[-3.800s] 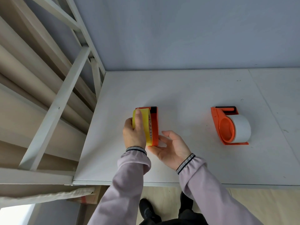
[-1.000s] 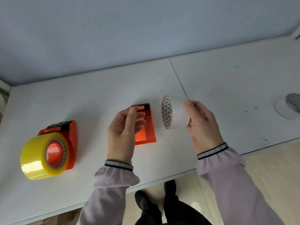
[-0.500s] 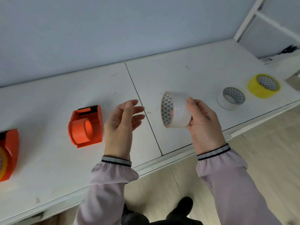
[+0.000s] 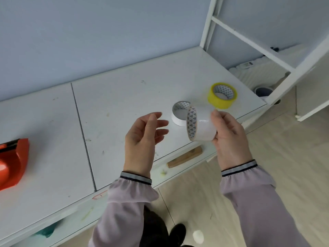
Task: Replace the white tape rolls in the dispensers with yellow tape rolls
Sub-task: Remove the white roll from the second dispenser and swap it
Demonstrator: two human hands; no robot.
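Observation:
My right hand [image 4: 229, 138] grips a white tape roll [image 4: 201, 124], held on edge above the table's front right part. My left hand [image 4: 144, 136] hovers beside it, fingers spread, holding nothing. Behind the held roll, a second white tape roll [image 4: 178, 114] lies flat on the white table [image 4: 115, 107]. A yellow tape roll [image 4: 222, 96] lies flat near the table's right end. An orange dispenser [image 4: 12, 161] with a bare hub sits at the far left, cut off by the frame edge.
A white shelf frame [image 4: 277, 56] stands to the right of the table. A small wooden block [image 4: 185, 157] lies on the ledge under the table's front edge. Below are wooden floor and my shoes.
The view has swung to the right: the orange dispenser slid to the left edge, and both loose rolls came nearer. My right hand carried the white roll toward them; my left hand stays empty.

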